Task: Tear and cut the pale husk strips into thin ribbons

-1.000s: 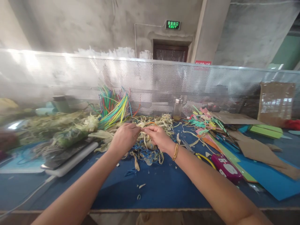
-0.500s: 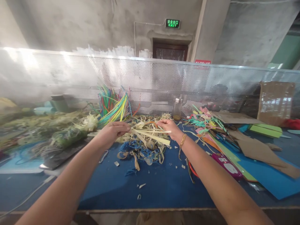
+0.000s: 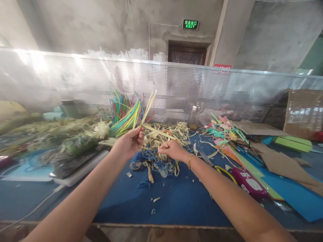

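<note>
My left hand (image 3: 132, 141) is closed in a pinch on pale yellow, husk-like strips (image 3: 149, 107). Some of them fan upward from the fingertips, and one flat strip (image 3: 158, 131) slants down to the right, toward my other hand. My right hand (image 3: 173, 150), with a gold bracelet at the wrist, has its fingers curled together just above the scrap pile; what they grip, if anything, is hidden. Beneath and behind both hands lies a heap of pale strips (image 3: 180, 129) mixed with tangled blue strands (image 3: 148, 158).
Coloured pipe-cleaner-like stems (image 3: 126, 112) stand behind my left hand. A glass bottle (image 3: 194, 117) is at the back. Scissors (image 3: 206, 157) with yellow handles and a purple case (image 3: 249, 183) lie right, beside cardboard (image 3: 280, 159). A phone-like slab (image 3: 78, 168) lies left.
The strips held across between both hands now point upward from my left hand. My right hand has moved down and slightly left, away from their ends. Yellow-handled scissors now show on the right.
</note>
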`<state>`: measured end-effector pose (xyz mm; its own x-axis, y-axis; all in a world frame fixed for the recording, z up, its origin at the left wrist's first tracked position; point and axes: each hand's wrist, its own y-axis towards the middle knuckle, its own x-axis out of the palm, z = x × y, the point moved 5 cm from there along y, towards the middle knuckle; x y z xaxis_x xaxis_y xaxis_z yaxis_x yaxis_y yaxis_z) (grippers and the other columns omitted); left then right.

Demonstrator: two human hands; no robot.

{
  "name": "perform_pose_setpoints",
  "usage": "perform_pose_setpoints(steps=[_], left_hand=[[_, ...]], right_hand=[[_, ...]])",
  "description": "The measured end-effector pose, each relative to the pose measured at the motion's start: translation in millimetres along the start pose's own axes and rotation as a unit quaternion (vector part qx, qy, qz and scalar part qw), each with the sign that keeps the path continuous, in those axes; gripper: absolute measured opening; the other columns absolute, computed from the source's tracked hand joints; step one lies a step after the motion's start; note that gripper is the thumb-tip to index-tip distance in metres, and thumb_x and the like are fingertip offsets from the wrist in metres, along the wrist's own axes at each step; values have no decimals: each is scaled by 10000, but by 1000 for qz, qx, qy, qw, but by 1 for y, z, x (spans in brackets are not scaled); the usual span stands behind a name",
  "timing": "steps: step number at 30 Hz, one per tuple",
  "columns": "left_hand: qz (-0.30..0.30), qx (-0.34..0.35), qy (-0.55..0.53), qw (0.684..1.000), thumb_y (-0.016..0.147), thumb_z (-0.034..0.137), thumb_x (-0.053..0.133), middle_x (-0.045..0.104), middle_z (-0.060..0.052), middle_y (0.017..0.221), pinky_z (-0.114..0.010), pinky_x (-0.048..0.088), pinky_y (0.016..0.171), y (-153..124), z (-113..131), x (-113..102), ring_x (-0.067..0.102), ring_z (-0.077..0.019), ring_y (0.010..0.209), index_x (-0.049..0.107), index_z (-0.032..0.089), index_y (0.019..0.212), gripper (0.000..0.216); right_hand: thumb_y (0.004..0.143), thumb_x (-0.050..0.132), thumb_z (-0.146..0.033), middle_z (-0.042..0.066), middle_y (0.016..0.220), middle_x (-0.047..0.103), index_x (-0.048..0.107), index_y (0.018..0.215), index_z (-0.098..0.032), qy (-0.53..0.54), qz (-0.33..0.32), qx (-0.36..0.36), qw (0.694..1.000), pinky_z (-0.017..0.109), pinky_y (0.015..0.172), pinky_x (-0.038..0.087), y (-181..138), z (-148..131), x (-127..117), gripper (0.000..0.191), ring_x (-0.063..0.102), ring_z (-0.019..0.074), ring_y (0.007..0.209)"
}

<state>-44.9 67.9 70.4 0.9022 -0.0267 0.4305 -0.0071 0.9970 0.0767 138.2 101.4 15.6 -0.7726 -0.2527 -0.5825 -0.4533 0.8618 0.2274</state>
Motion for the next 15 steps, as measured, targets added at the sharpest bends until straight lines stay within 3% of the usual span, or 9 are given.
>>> perform_pose_setpoints(steps=[3, 7, 11, 15], left_hand=[[86, 107, 93, 986, 703, 274, 678, 562, -7, 630, -160, 407, 453, 2, 11, -13, 507, -69, 522, 632, 130, 741, 156], [174, 202, 254, 930, 692, 378, 665, 624, -17, 636, -220, 449, 528, 4, 21, -28, 573, -127, 574, 672, 156, 744, 228], [224, 253, 394, 855, 735, 447, 604, 657, -17, 632, -245, 442, 561, 0, 31, -34, 610, -166, 605, 707, 182, 777, 287], [278, 294, 520, 752, 765, 452, 555, 672, -21, 662, -245, 399, 570, -12, 44, -31, 610, -181, 655, 708, 198, 769, 296]], right_hand=[[695, 706, -354, -33, 567, 557, 726, 756, -171, 37, -36, -6, 999, 213, 521, 308, -1, -2, 3, 194, 410, 73, 516], [672, 727, -380, -12, 610, 570, 727, 767, -155, 134, -60, -10, 989, 213, 499, 300, -4, -10, 7, 245, 408, 75, 533], [685, 722, -391, -59, 481, 427, 730, 781, -171, 231, -113, -4, 966, 217, 442, 223, -14, -27, 21, 241, 269, 56, 449], [712, 702, -399, -98, 443, 265, 713, 811, -173, 328, -161, 24, 931, 229, 406, 117, -23, -39, 32, 246, 131, 54, 427]])
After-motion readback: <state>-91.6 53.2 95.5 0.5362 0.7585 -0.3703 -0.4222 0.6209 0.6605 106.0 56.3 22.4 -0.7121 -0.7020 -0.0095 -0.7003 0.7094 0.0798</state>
